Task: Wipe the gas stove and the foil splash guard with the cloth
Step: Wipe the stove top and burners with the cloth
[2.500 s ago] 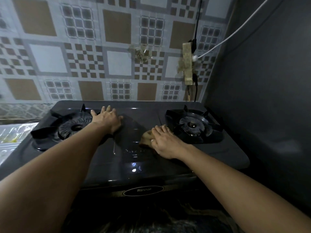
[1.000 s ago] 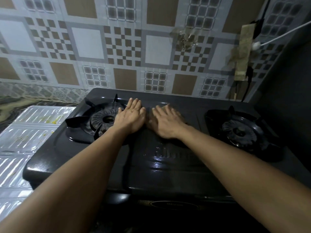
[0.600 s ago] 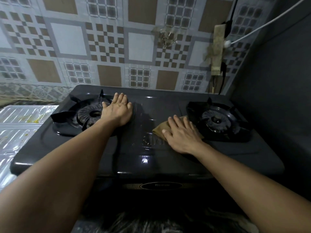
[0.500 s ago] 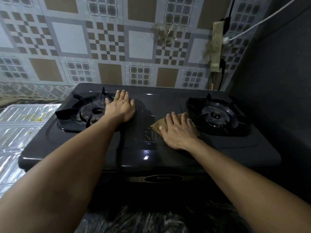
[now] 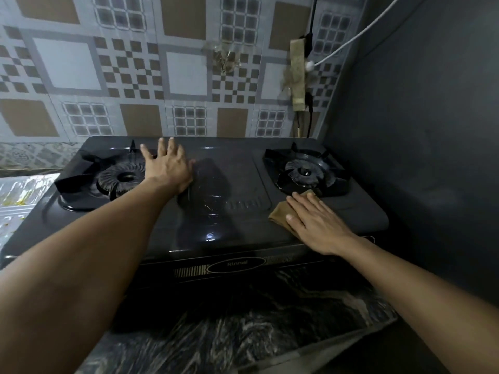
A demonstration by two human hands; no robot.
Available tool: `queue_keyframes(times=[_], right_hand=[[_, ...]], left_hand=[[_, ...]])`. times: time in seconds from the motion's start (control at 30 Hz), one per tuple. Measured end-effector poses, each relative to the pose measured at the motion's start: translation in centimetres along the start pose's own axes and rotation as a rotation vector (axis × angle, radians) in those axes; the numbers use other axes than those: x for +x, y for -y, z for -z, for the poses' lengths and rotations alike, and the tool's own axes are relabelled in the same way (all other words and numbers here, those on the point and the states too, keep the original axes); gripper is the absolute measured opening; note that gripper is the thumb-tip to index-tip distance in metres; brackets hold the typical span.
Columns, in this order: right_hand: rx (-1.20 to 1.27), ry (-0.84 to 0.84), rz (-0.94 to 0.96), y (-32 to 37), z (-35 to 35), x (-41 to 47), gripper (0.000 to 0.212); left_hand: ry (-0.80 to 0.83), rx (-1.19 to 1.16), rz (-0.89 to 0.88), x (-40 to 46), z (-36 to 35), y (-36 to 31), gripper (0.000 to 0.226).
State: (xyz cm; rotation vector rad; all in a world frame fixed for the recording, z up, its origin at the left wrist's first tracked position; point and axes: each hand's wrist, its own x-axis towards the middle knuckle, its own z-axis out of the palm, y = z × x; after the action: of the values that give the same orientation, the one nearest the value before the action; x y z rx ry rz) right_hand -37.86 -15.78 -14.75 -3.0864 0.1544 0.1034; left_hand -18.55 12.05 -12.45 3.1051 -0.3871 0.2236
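Pressing flat, the right hand's (image 5: pixel 316 222) straight fingers (image 5: pixel 301 202) pin the cloth (image 5: pixel 279 213) to the gas stove's (image 5: pixel 243 190) near-right corner, just near of the right burner (image 5: pixel 306 171). The left hand (image 5: pixel 168 167) rests spread and empty beside the left burner (image 5: pixel 122 176); the foil splash guard (image 5: pixel 16 195) lies far left, nearer that hand.

Glossy dark metal gas stove (image 5: pixel 216 211), soft tan cloth (image 5: pixel 280 213), seemingly embossed shiny foil splash guard (image 5: pixel 16 201).
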Motion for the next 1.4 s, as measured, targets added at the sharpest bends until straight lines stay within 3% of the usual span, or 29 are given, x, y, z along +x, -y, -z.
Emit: queue_keyframes(times=[0.13, 0.2, 0.3, 0.6, 0.7, 0.93, 1.2, 1.33, 1.4], right_hand=[[-0.052, -0.105, 0.093, 3.3, -0.5, -0.5, 0.067], [-0.058, -0.121, 0.234, 5.3, -0.8, -0.7, 0.074], [-0.022, -0.168, 0.264, 5.1, -0.8, -1.2, 0.074], [-0.017, -0.132, 0.205, -8.5, -0.1, -2.2, 0.073], [-0.045, -0.011, 0.177, -13.4, 0.9, -2.5, 0.083], [-0.193, 0.037, 0.182, -18.9, 1.5, -3.1, 0.091], [-0.092, 0.066, 0.154, -17.5, 1.2, -3.3, 0.083], [-0.067, 0.001, 0.327, -11.8, 0.8, -2.7, 0.075], [-0.057, -0.024, 0.429, -8.4, 0.5, -2.0, 0.074]], left_hand=[[-0.006, 0.047, -0.2, -1.0, 0.9, -2.6, 0.044], [-0.014, -0.036, -0.268, -2.0, 1.4, -4.6, 0.033], [0.009, -0.173, -0.321, -3.9, 2.2, -8.0, 0.03], [0.09, -0.261, -0.36, -6.1, 2.3, -14.0, 0.033], [0.096, -0.262, -0.305, -6.7, 1.8, -15.4, 0.033], [0.082, -0.253, -0.19, -7.4, 1.6, -16.5, 0.033], [0.15, -0.164, -0.157, -8.5, 1.9, -17.3, 0.037], [0.291, -0.208, -0.147, -8.3, 2.2, -17.2, 0.042], [0.285, -0.252, -0.15, -8.7, 2.1, -16.5, 0.046]])
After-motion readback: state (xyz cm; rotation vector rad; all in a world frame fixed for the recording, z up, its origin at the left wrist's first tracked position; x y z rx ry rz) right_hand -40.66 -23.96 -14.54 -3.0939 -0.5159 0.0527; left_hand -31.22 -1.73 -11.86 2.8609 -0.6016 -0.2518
